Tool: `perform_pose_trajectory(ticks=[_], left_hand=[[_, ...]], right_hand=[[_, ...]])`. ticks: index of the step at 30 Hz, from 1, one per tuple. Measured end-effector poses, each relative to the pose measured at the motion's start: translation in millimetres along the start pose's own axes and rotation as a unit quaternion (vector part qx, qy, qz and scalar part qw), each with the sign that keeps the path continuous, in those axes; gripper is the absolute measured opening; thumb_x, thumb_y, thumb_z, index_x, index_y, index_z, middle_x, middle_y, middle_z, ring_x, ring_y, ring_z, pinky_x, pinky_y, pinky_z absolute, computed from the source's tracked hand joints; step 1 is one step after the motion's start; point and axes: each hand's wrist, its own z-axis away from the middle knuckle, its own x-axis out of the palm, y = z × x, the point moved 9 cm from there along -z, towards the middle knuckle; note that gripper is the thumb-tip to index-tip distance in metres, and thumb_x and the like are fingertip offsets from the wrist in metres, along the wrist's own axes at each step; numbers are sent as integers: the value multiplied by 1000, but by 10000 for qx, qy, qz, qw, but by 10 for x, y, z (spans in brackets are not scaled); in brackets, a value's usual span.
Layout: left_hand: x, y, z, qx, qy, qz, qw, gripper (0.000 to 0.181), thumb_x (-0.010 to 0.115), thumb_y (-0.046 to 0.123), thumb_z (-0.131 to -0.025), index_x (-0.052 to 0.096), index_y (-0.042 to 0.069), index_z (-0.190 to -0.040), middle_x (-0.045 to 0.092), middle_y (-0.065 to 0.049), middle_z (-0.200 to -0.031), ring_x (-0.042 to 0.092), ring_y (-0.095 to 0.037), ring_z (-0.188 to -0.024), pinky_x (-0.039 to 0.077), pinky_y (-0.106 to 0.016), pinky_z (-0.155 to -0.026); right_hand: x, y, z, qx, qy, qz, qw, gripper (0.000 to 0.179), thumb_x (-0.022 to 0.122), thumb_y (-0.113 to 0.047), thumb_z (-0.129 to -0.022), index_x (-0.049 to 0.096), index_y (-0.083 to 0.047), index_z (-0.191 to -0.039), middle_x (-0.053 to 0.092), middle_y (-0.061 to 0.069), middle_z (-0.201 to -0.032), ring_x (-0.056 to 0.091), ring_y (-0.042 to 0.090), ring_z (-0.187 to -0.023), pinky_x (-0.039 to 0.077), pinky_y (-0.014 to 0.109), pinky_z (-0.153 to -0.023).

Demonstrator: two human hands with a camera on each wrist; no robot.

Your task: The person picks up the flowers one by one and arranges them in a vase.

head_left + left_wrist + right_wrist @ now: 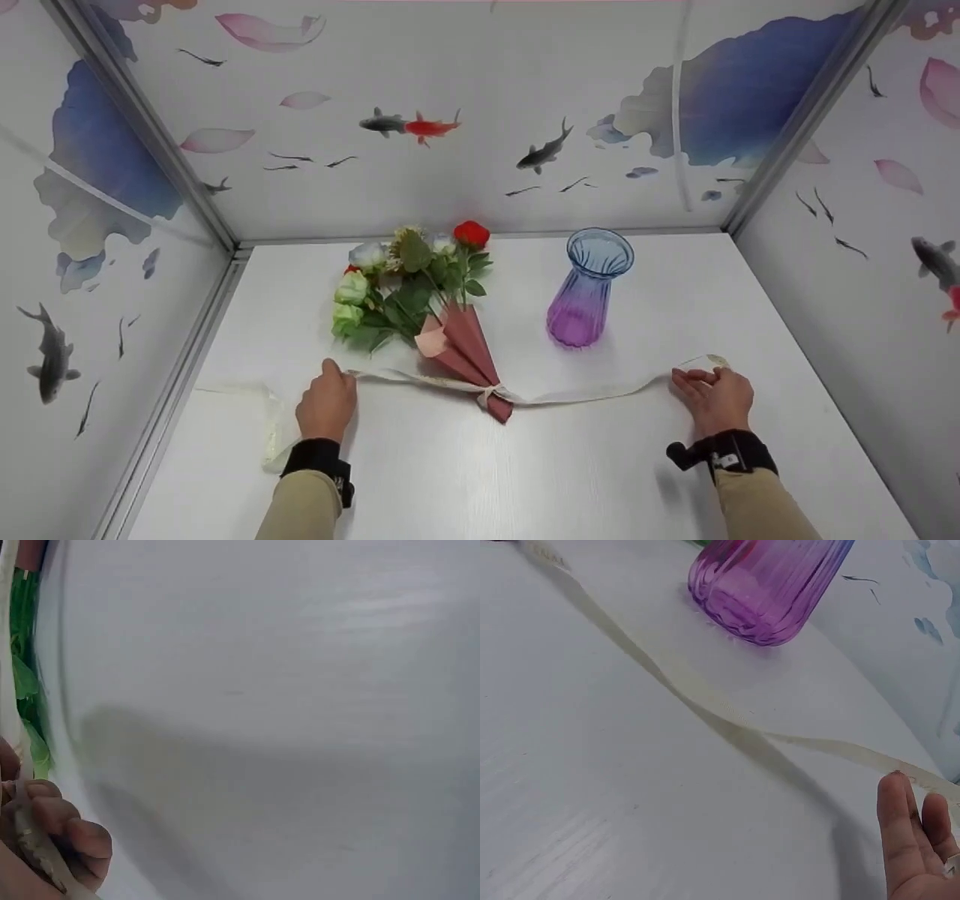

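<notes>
A cream ribbon (585,398) runs across the white table, tied in a knot (489,393) round the narrow end of a dusky-red paper cone (471,341). Artificial flowers with green leaves (411,294) fan out from the cone's wide end. To the left, my left hand (328,401) pinches the ribbon, its spare length (277,431) trailing down beside the wrist. My right hand (716,397) pinches the other side of the ribbon, with the loose tip beyond the fingers. In the left wrist view, curled fingers (56,814) wrap the ribbon.
Behind the ribbon stands a glass vase (581,300), blue at the rim and purple at the base. White panels printed with fish and petals (450,180) enclose the table (570,480) at the back and both sides.
</notes>
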Motion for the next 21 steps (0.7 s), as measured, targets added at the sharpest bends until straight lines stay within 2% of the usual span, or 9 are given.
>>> perform_pose_trajectory(ticks=[2,4,7,10,13,17,21], left_hand=[[-14,61,2,184,95,-100,9997,16,49,15,-99,51,0,-99,64,-21,-79,61,-43,-63,46,-56,-52],[-36,146,5,439,305,-256,9982,17,55,14,-97,56,-2,-104,66,-22,-88,62,-44,-73,48,-58,-59],[-55,292,6,773,541,-500,9943,23,60,13,-96,62,-3,-112,66,-24,-104,61,-48,-93,49,-62,-73],[-54,459,12,1109,648,-642,9896,26,62,14,-95,63,-3,-115,65,-24,-111,58,-49,-103,48,-63,-80],[-43,660,25,1444,694,-681,9847,26,64,15,-95,64,-2,-115,65,-22,-111,58,-47,-103,49,-60,-81],[0,925,58,1793,627,-697,9793,22,66,16,-95,64,3,-113,64,-18,-108,58,-39,-99,49,-54,-81],[48,1168,121,2264,622,-732,9693,19,67,15,-95,63,4,-110,62,-16,-105,57,-36,-96,49,-51,-82]], right_hand=[[57,0,4,-160,-15,699,9974,48,32,-21,-112,16,-14,-157,59,15,-104,72,32,-103,52,41,-103],[94,12,-29,-352,-49,1366,9900,56,34,-25,-112,10,-12,-161,58,12,-111,72,27,-104,53,38,-102],[115,41,-139,-596,-43,2056,9768,56,35,-30,-112,17,-6,-159,60,11,-118,71,23,-106,52,36,-102],[149,92,-232,-707,-76,2607,9628,60,35,-34,-111,19,-6,-161,60,11,-127,69,20,-110,53,34,-102],[224,129,-235,-805,-166,3195,9440,65,34,-40,-111,17,-8,-164,57,14,-138,67,19,-114,53,32,-99],[341,149,-189,-1142,-358,3855,9149,65,33,-44,-110,22,-8,-163,53,19,-146,65,20,-116,53,29,-97],[443,173,-153,-1433,-504,4156,8968,59,33,-39,-112,31,-4,-159,54,23,-145,66,19,-113,54,29,-94]])
